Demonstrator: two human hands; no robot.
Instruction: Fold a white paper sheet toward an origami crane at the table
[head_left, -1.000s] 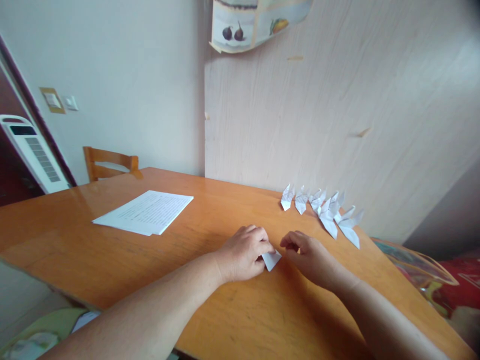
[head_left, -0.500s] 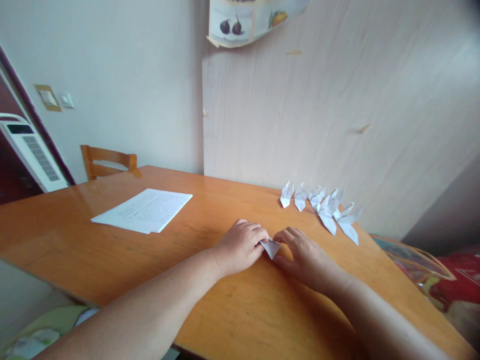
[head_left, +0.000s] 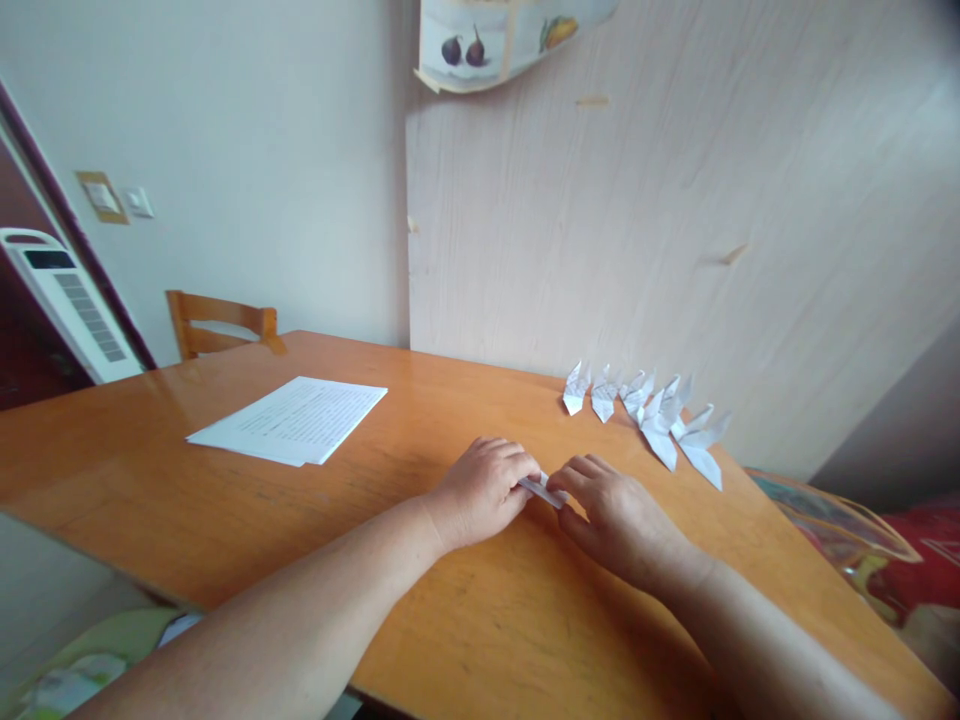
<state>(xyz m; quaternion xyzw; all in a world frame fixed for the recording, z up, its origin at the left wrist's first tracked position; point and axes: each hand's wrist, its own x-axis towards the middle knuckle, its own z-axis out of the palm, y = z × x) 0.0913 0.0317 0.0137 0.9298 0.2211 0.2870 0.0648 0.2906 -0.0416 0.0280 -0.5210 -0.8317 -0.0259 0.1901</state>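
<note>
Between my two hands is a small piece of folded white paper (head_left: 541, 490), showing as a narrow strip just above the table. My left hand (head_left: 491, 492) is closed on its left end, with the fingertips curled over it. From the other side, my right hand (head_left: 611, 510) pinches the right end between thumb and fingers. Much of the paper is hidden by the fingers. Several folded paper cranes (head_left: 660, 428) stand in a row beyond my right hand, toward the table's far right edge.
A stack of printed sheets (head_left: 292, 420) lies on the wooden table (head_left: 420, 420) at the left. A wooden chair (head_left: 225, 325) stands past the far edge. The wall panel (head_left: 637, 230) rises behind the cranes. Red fabric (head_left: 922, 550) shows beyond the right edge.
The paper's triangular flap, which pointed down toward me, is now folded up, leaving a narrow strip. My right thumb and fingers have closed in on it.
</note>
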